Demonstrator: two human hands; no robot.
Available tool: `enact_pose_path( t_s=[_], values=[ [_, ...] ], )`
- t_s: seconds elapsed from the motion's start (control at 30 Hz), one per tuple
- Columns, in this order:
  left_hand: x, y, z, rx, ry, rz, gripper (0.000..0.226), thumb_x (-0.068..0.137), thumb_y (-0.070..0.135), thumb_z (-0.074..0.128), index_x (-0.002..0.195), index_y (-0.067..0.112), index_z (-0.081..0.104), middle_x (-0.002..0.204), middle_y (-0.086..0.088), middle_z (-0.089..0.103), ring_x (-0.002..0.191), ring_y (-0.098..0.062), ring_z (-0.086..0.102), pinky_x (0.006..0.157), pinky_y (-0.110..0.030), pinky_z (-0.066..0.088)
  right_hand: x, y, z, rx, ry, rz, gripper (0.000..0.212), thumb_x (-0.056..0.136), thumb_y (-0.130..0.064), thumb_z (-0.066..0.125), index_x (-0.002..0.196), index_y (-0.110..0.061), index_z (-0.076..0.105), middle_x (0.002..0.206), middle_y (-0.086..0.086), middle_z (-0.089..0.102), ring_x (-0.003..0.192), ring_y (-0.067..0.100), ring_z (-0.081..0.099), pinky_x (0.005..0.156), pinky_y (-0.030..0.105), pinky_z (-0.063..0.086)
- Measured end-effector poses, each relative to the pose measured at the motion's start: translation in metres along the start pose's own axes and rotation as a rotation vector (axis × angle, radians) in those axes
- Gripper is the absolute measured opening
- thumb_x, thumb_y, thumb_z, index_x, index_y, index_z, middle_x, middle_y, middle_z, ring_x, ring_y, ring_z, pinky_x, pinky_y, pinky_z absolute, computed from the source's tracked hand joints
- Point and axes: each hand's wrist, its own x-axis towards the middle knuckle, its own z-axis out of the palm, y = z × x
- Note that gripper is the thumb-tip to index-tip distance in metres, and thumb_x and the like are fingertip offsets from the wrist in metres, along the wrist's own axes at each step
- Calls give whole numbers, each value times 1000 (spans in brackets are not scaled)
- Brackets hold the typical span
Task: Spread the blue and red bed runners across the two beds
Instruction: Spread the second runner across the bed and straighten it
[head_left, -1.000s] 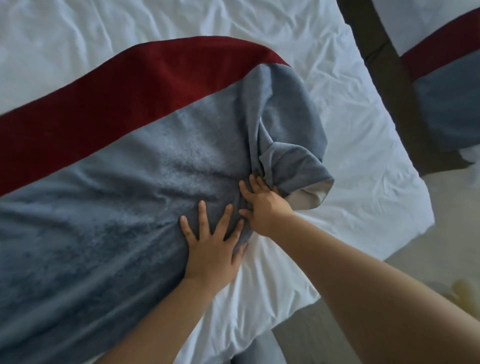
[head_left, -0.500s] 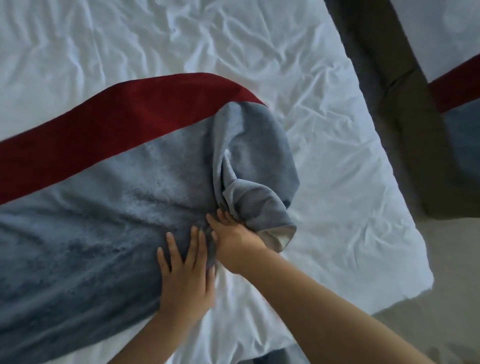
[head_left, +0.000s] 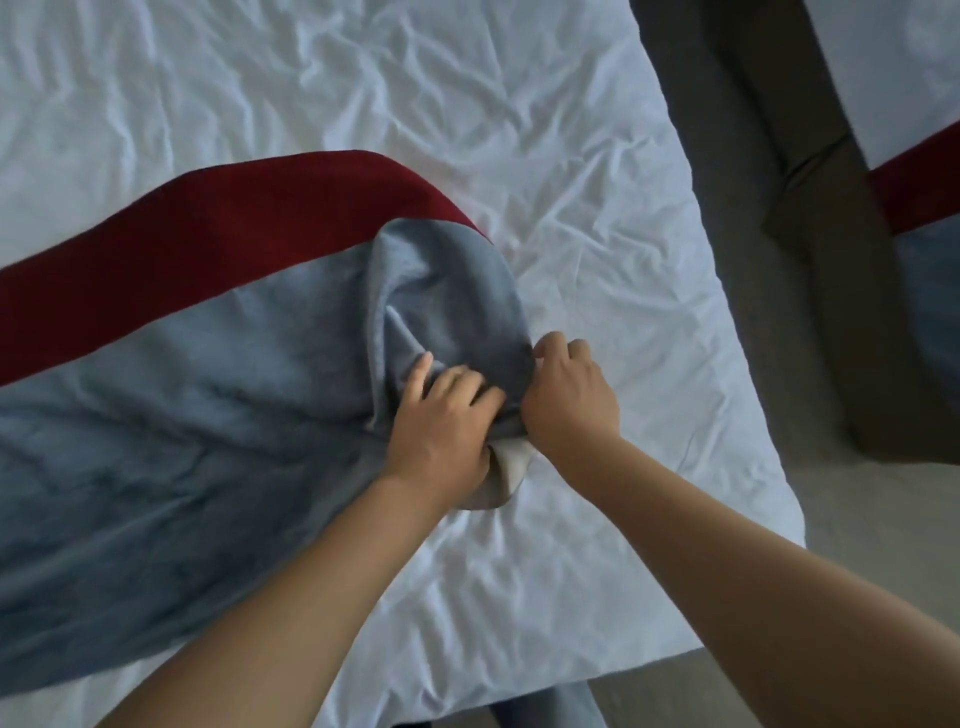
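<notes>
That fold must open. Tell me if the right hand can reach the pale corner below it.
Probably yes: the right hand grips the runner just above the pale corner, which lies uncovered, though the left hand crowds it.

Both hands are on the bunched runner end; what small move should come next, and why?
Probably draw the runner end rightward over the bare sheet: left hand and right hand both grip it, and it lies doubled back, short of the edge.
</notes>
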Motion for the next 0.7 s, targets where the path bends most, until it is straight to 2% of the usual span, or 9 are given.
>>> enact_pose_path(
  t_s=[0.07, 0.13, 0.2, 0.27, 0.33, 0.4, 0.5, 0.63, 0.7],
  values=[
    [-1, -4, -8, -184, 26, -166, 19, 78, 19, 55, 94, 18, 65, 89, -5, 68, 89, -35, 66, 96, -46, 46, -2, 8, 5, 97, -23, -65, 21, 100, -21, 43, 120, -20, 48, 119, 9, 54, 106, 35, 56, 75, 38, 39],
    [1, -4, -26, -429, 64, -450, 11, 90, 22, 55, 99, 19, 60, 107, -12, 72, 92, -40, 64, 76, -39, 47, -10, 7, 7, 295, -3, -164, 23, 104, -37, 40, 122, -25, 50, 117, 5, 62, 106, 32, 59, 81, 41, 46],
    [2, -12, -38, -664, 204, -726, 10, 98, 31, 54, 107, 27, 54, 118, -9, 70, 101, -36, 66, 76, -36, 50, -23, -1, 7, 462, -48, -284, 40, 100, -58, 42, 136, -40, 42, 122, -3, 64, 111, 23, 61, 89, 43, 51],
    [6, -20, -53, -1040, 356, -970, 28, 95, 39, 55, 120, 26, 57, 113, 1, 70, 105, -23, 68, 82, -28, 52, -37, -11, 8, 491, -142, -405, 80, 89, -74, 51, 154, -50, 12, 146, -6, 52, 130, 21, 53, 101, 43, 48],
    [11, -30, -65, -1459, 469, -1201, 52, 91, 52, 55, 133, 22, 61, 123, -2, 72, 108, -17, 71, 89, -27, 54, -47, -21, 14, 423, -204, -460, 119, 75, -78, 66, 154, -48, -19, 162, -5, 31, 142, 24, 41, 107, 45, 44],
    [12, -32, -81, -1707, 453, -1278, 34, 103, 46, 49, 116, 21, 67, 109, -4, 77, 86, -14, 77, 72, -29, 60, -51, -32, 26, 317, -223, -457, 132, 71, -73, 73, 151, -44, -28, 167, -7, 16, 146, 26, 32, 112, 48, 40],
    [4, -31, -103, -1897, 465, -1144, 33, 106, 40, 42, 101, 21, 68, 83, 1, 79, 69, -13, 76, 56, -28, 60, -50, -54, 40, 374, -229, -338, 98, 87, -59, 63, 159, -33, 2, 164, -7, 22, 149, 27, 22, 117, 50, 32],
    [-15, -47, -115, -1855, 565, -1052, 46, 107, 45, 32, 121, 19, 68, 110, -5, 78, 100, -20, 76, 75, -35, 62, -48, -90, 35, 613, -308, -248, 44, 94, -35, 63, 136, -31, 51, 144, -5, 49, 127, 20, 51, 98, 35, 45],
    [-22, -51, -114, -1871, 600, -1080, 51, 104, 51, 34, 128, 20, 67, 122, -9, 74, 112, -29, 72, 91, -47, 60, -53, -102, 28, 845, -283, -159, 20, 93, -16, 60, 109, -28, 60, 117, -2, 65, 105, 20, 65, 85, 44, 57]
  ],
)
